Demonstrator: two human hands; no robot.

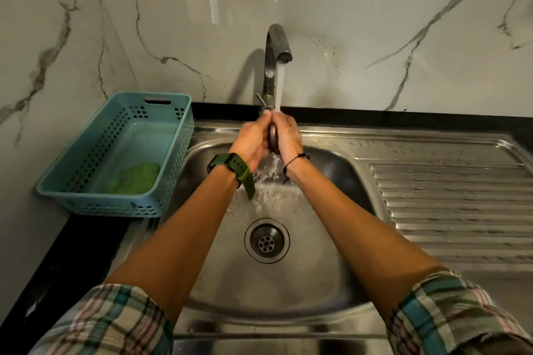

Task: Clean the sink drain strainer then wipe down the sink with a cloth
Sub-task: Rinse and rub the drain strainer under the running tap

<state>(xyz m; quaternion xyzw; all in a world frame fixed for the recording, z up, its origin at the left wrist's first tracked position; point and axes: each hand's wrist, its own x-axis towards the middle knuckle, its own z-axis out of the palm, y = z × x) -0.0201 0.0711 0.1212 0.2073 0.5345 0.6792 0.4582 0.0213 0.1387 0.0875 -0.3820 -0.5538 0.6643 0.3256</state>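
Both of your hands meet under the running water: your left hand (253,138) and your right hand (288,137) are pressed toward each other with the round metal strainer (274,140) clamped edge-up between them, fingertips touching at the top where the stream lands. Your left wrist carries a dark green watch (229,166), its strap end hanging loose, and your right wrist has a thin black cord (297,160). Water (279,86) drops from the curved tap (275,46) onto your fingers and splashes off below your palms onto the back slope of the steel sink (331,170). Nearer you in the basin, the drain (266,241) sits open, its perforated bottom showing. To your right the ribbed draining board (450,204) is flecked with droplets. To your left a blue perforated basket (115,153) stands on the dark counter against the marble wall, with a green cloth (134,179) lying in its near end. Your rolled plaid sleeves (109,323) frame the bottom corners.
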